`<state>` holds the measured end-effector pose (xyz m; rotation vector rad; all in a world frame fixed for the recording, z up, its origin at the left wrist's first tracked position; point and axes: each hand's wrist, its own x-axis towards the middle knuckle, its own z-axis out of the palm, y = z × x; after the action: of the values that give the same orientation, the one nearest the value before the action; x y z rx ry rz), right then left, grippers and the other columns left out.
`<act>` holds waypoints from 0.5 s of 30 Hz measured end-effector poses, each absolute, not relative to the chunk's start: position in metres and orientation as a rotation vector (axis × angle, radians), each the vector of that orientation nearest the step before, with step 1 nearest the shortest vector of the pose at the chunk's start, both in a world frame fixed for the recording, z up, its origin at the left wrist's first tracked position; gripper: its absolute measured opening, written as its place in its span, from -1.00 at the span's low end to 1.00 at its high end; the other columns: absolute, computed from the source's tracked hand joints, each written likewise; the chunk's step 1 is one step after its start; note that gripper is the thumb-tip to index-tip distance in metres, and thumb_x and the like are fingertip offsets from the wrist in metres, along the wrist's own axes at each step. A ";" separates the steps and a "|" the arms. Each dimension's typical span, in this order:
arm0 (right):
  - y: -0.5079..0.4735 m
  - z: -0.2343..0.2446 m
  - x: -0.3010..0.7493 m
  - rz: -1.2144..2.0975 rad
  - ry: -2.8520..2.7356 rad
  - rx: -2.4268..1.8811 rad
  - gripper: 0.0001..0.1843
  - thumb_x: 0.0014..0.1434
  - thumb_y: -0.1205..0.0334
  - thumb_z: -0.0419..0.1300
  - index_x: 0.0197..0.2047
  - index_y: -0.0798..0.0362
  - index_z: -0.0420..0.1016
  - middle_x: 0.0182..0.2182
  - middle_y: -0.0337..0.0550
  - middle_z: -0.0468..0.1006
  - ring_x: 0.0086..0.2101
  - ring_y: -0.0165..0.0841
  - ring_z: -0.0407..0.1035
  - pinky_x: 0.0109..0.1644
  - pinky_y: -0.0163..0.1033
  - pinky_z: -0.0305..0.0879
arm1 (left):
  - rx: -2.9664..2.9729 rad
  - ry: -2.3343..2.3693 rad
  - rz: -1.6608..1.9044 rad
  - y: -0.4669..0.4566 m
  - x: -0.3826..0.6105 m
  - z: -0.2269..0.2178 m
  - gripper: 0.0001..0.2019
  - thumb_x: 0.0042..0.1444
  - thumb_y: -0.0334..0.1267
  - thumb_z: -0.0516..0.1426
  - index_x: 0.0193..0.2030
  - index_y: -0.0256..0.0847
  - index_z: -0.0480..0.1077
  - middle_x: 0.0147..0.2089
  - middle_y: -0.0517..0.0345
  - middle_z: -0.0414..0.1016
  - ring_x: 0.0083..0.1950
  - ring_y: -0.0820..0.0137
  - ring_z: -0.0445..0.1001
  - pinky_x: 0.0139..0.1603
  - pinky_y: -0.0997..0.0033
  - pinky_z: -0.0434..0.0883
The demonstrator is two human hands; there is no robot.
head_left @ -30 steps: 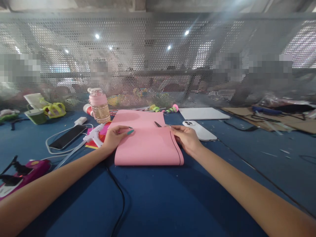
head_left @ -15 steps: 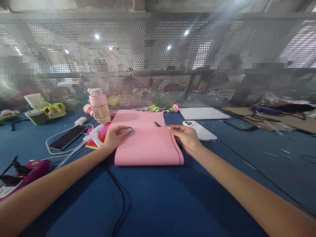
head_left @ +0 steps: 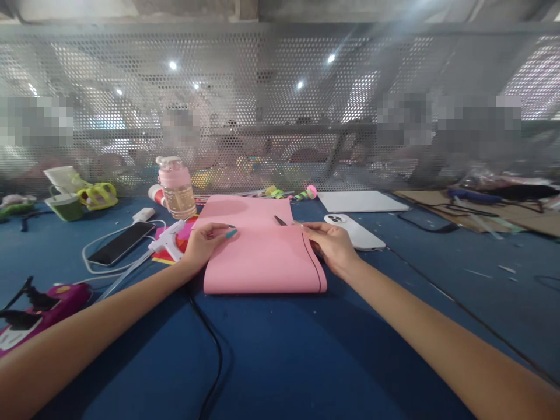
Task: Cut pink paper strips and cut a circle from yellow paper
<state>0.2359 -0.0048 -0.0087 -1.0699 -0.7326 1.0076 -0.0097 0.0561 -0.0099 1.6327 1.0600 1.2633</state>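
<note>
A pink foam sheet [head_left: 258,256] lies folded over on the blue table [head_left: 306,350], its fold toward me. My left hand [head_left: 205,242] pinches the folded layer's far left corner, fingers closed on it. My right hand [head_left: 330,245] grips the far right corner of the same layer, fingers curled round the edge. A small pair of scissors [head_left: 280,220] rests on the sheet's lower layer, just beyond my hands. A black line runs along the sheet's right edge.
Left of the sheet lie a white glue gun [head_left: 168,239], a dark phone [head_left: 120,243] with a white cable, a pink bottle [head_left: 176,186] and a magenta tool [head_left: 48,300]. A white phone [head_left: 356,231] and white pad [head_left: 361,201] lie right. A perforated metal screen [head_left: 280,111] closes the back.
</note>
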 end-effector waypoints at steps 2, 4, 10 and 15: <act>-0.005 -0.009 0.236 1.008 -0.727 -1.074 -0.62 -0.61 0.20 0.46 -0.59 0.09 0.52 -0.63 -0.22 0.55 -0.59 -0.43 0.37 -0.53 -0.36 0.30 | 1.639 1.063 1.267 0.057 -0.010 -0.011 -0.57 -0.32 -0.05 0.30 -0.31 -0.28 0.47 -0.28 0.02 0.57 -0.28 0.35 0.51 -0.34 0.46 0.43; -0.005 -0.008 0.236 1.009 -0.720 -1.078 -0.62 -0.62 0.21 0.46 -0.60 0.08 0.51 -0.64 -0.24 0.54 -0.60 -0.44 0.36 -0.54 -0.36 0.29 | 1.642 1.064 1.272 0.058 -0.010 -0.011 -0.58 -0.32 -0.05 0.30 -0.32 -0.28 0.47 -0.28 0.02 0.56 -0.28 0.35 0.51 -0.33 0.46 0.42; -0.005 -0.007 0.234 1.013 -0.702 -1.084 -0.61 -0.66 0.21 0.46 -0.62 0.08 0.50 -0.69 -0.28 0.51 -0.63 -0.46 0.33 -0.59 -0.38 0.24 | 1.636 1.023 1.272 0.060 -0.011 -0.015 -0.60 -0.29 -0.05 0.29 -0.31 -0.27 0.47 -0.30 0.04 0.56 -0.29 0.36 0.50 -0.34 0.45 0.41; -0.006 -0.007 0.234 1.009 -0.692 -1.100 -0.61 -0.70 0.22 0.46 -0.66 0.08 0.47 -0.74 -0.33 0.46 -0.70 -0.52 0.25 -0.65 -0.41 0.16 | 1.658 1.022 1.277 0.060 -0.011 -0.017 -0.60 -0.28 -0.05 0.28 -0.31 -0.28 0.47 -0.39 0.08 0.54 -0.42 0.44 0.47 -0.49 0.52 0.34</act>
<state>0.2335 -0.0056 -0.0067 -1.0995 -0.6920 1.0087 -0.0113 0.0598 -0.0165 1.6582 1.0225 1.2771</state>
